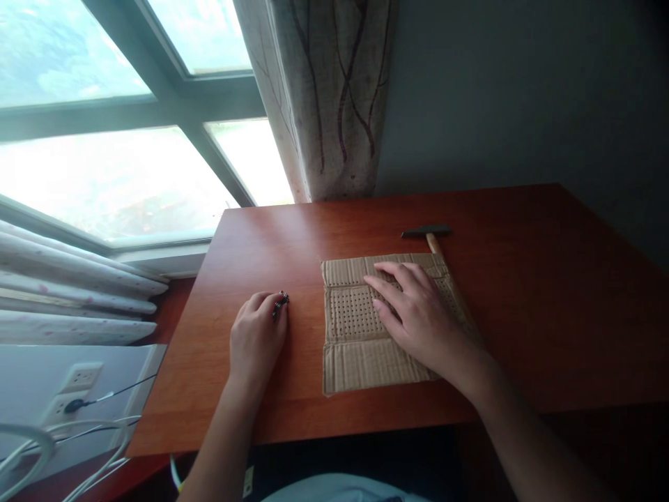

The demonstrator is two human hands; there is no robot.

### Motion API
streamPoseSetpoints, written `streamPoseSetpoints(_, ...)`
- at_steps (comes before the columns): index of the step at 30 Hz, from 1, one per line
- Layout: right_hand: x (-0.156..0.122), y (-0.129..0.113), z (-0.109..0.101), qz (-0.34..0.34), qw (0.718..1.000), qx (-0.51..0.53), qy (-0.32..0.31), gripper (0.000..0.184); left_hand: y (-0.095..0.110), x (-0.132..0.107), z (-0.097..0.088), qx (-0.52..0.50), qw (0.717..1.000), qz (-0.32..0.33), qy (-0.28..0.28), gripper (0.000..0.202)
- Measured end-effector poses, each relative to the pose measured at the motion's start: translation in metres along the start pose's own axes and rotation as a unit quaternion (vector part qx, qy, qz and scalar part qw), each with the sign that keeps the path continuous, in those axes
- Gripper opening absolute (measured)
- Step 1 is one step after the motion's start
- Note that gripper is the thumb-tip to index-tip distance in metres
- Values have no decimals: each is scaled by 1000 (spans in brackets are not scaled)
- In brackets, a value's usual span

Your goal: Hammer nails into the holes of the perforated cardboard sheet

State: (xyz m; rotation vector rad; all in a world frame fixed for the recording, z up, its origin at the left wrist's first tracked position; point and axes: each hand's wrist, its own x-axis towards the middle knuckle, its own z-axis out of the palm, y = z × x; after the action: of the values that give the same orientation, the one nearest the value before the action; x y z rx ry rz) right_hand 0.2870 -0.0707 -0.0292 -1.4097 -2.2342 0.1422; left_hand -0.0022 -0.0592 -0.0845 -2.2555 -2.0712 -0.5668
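A flat piece of corrugated cardboard (pixel 355 362) lies on the table, with rows of small holes punched across its middle band. My right hand (pixel 418 314) rests on or just over its right side, fingers spread and holding nothing. Left of the cardboard, my left hand (pixel 258 335) is closed on several small dark metal pieces (pixel 281 305), which poke out between thumb and fingers. Their exact kind is too small to make out. Behind the cardboard lies a hammer (pixel 426 231) with a dark head and a wooden handle, partly hidden by my right hand and the cardboard.
The reddish-brown wooden table (pixel 548 300) reaches to a wall at the back. A window (pixel 94 181) and patterned curtains (pixel 339 97) stand at the left and back. Below left are a wall socket (pixel 82 377) with a plug and loose white cables (pixel 99 470).
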Motion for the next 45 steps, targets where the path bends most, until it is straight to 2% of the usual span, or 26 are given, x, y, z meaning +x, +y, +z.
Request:
streamPoseSetpoints(6,0,1,1,-8,1000,-1,4,36,1,11,2,14,999,-34,5,26)
streamPoseSetpoints(15,0,0,2,-3,1000,6,4,36,-5,1,1,-9,999,-28,18,25)
streamPoseSetpoints(25,0,0,0,2,1000,3,-4,37,-8,3,1,-26,999,-43,20,25)
streamPoseSetpoints(33,2,-2,-1,3,1000,-2,-18,37,-17,11,-17,-9,995,-98,-22,32)
streamPoseSetpoints(45,8,-4,2,-3,1000,3,-26,37,-29,42,-21,46,988,-65,-130,29)
